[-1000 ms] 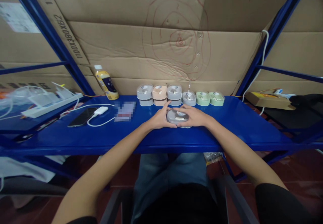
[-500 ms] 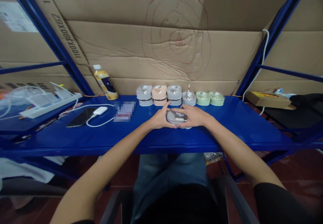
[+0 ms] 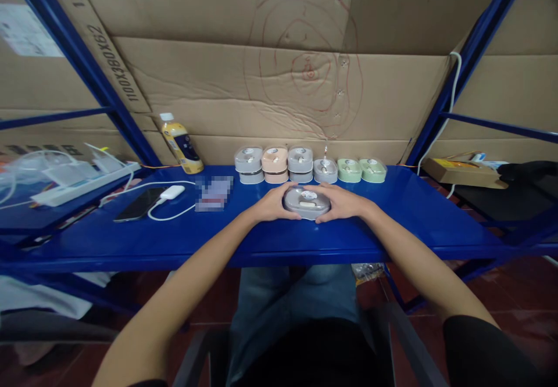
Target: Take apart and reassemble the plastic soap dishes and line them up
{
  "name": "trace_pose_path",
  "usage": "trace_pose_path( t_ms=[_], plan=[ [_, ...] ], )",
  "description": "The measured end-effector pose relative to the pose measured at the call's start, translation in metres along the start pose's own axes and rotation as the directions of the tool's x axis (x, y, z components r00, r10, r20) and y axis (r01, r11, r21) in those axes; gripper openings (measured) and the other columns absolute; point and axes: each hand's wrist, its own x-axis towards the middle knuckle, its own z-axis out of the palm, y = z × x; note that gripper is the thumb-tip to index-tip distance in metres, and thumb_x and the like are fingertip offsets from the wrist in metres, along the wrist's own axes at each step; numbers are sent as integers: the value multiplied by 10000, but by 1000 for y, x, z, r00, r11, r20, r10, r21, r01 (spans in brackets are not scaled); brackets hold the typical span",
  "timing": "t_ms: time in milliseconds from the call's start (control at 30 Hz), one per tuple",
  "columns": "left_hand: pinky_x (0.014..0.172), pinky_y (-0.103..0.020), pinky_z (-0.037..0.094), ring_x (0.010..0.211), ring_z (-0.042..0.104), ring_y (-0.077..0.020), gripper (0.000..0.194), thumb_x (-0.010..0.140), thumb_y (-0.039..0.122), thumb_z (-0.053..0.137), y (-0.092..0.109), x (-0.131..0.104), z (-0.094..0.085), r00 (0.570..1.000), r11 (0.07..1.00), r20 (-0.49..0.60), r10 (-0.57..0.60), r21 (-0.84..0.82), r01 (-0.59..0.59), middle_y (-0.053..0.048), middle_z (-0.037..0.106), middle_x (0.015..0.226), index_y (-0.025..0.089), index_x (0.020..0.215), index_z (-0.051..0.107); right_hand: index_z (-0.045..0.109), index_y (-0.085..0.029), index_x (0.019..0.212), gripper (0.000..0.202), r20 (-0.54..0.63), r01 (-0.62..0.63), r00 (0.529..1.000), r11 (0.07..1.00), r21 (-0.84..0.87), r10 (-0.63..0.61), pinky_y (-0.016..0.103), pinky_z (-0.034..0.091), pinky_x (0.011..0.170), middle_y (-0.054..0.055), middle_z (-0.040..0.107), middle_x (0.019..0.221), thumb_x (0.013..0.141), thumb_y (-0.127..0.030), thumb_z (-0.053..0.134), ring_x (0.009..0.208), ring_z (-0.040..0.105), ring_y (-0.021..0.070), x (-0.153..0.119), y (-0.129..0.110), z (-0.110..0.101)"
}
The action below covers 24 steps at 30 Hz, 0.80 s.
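Brown cardboard [image 3: 183, 85] fills the upper frame, with red rings drawn at its upper centre; below it a blue table [image 3: 244, 242] spans the middle of the frame; at the far left lies a white power strip [image 3: 91, 185]; right of that, at centre left, come a dark phone [image 3: 138, 204], a white charger [image 3: 172, 192] with its cable, a yellow bottle [image 3: 183, 147] near the cardboard, and a pixelated item [image 3: 214, 194]; along the back of the table stand a grey stack [image 3: 250, 159], a peach stack [image 3: 275, 160] and a second grey stack [image 3: 300, 159].

In front of these, the left hand [image 3: 274, 202] curls round the left end of an oval grey box [image 3: 307, 204] near the centre of the frame, thumb at the near side, fingers bent round the far side; the right hand [image 3: 344, 202] holds the opposite end likewise, thumb and fingers spread apart by the box; whether it rests on the table I cannot tell; behind are a low grey box [image 3: 325, 171] and two green boxes [image 3: 361, 171]; at centre right sits a cardboard tray [image 3: 466, 175].
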Motion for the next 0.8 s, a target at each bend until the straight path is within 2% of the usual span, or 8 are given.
trace_pose_path(
  t_ms=[133,267,333,433,533,633,700,800],
  plan=[
    [1142,-565,508,1280,671,-364,1062,650,500,971,-7,1,-5,998,991,-58,-18,-135,10,-179,672,1392,193,1534,468,550,-259,1576,960,-88,-6,996,999,49,10,571,504,1102,133,700,1404,727,-536,903,1259,666,379,-6,1,-15],
    [1102,-521,538,1222,691,-303,708,861,536,800,-11,5,-11,978,954,-209,11,-291,-73,-165,697,1290,185,1418,539,610,-283,1513,821,-267,-37,960,985,171,82,525,473,1170,73,668,1502,762,-516,848,1334,649,336,-21,13,-51],
    [1057,-496,559,1158,704,-277,587,911,531,741,-12,7,-13,963,948,-269,18,-302,-102,-151,708,1221,178,1346,565,611,-265,1507,811,-464,-164,859,974,157,219,538,472,1163,92,660,1506,783,-574,807,1332,643,345,-25,29,-67],
    [990,-470,579,1063,714,-252,527,902,494,755,-12,8,-11,951,962,-308,14,-257,-98,-131,717,1151,178,1286,580,594,-210,1518,866,-685,-487,605,869,87,407,582,478,1114,171,681,1437,788,-644,766,1304,629,392,-22,61,-81],
    [951,-466,586,1017,711,-244,522,881,461,778,-12,7,-7,953,978,-303,-6,-200,-58,-125,717,1133,182,1277,584,586,-203,1527,883,-736,-743,410,666,74,538,559,492,1053,213,691,1342,782,-639,776,1245,634,405,-15,89,-84],
    [944,-474,589,1003,706,-241,512,880,454,776,-10,6,-5,957,988,-288,-16,-150,-28,-125,713,1130,183,1272,587,561,-247,1546,882,-759,-881,232,462,101,608,542,491,1017,226,662,1326,788,-644,778,1183,661,405,-16,109,-82],
    [944,-478,590,1002,705,-242,518,879,462,774,-9,6,-5,959,991,-282,-23,-132,-16,-124,712,1127,182,1270,584,561,-243,1534,892,-755,-927,156,357,109,636,543,483,1012,245,637,1341,779,-663,782,1189,655,421,-20,118,-80],
    [952,-483,584,1015,701,-248,547,877,485,765,-7,5,-5,965,994,-261,-36,-111,7,-134,706,1149,173,1283,573,584,-197,1475,863,-719,-952,151,296,80,678,545,464,1027,271,616,1356,781,-671,783,1236,623,437,-26,126,-75]
  ],
)
